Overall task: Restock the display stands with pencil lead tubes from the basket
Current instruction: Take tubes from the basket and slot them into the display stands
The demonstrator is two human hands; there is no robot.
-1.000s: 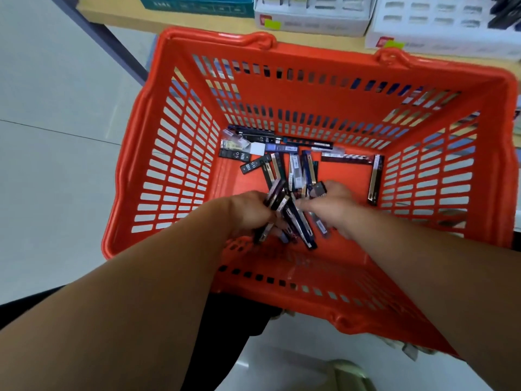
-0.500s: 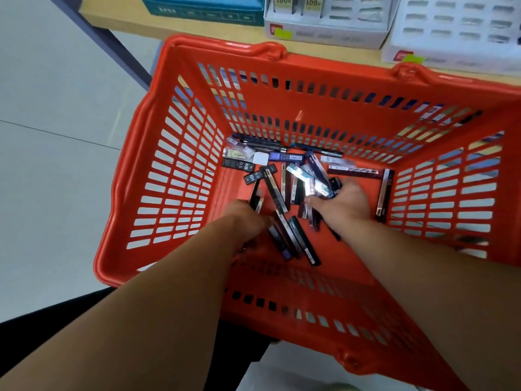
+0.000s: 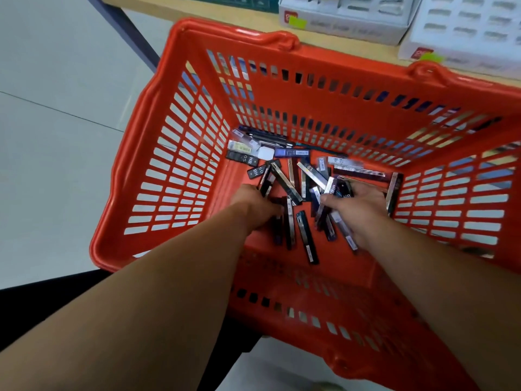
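Both my arms reach down into an orange slotted basket (image 3: 174, 153). Several dark pencil lead tubes (image 3: 307, 235) lie scattered on its floor, some marked HB 0.5. My left hand (image 3: 253, 204) is curled around a few tubes at the centre left of the pile. My right hand (image 3: 358, 204) grips a bunch of tubes that stick out above and below its fingers. More loose tubes (image 3: 245, 158) lie toward the far left corner of the floor. White display stands (image 3: 349, 21) sit on the shelf beyond the basket.
A second white display stand (image 3: 465, 35) is at the top right on a light wooden shelf (image 3: 253, 22). A dark diagonal shelf post (image 3: 127, 29) runs at the upper left. Pale floor tiles (image 3: 56, 136) lie left of the basket.
My hands have spread apart inside the basket, the left to the left, the right to the right. The gathered tubes have been pulled apart into two groups. The view has moved closer.
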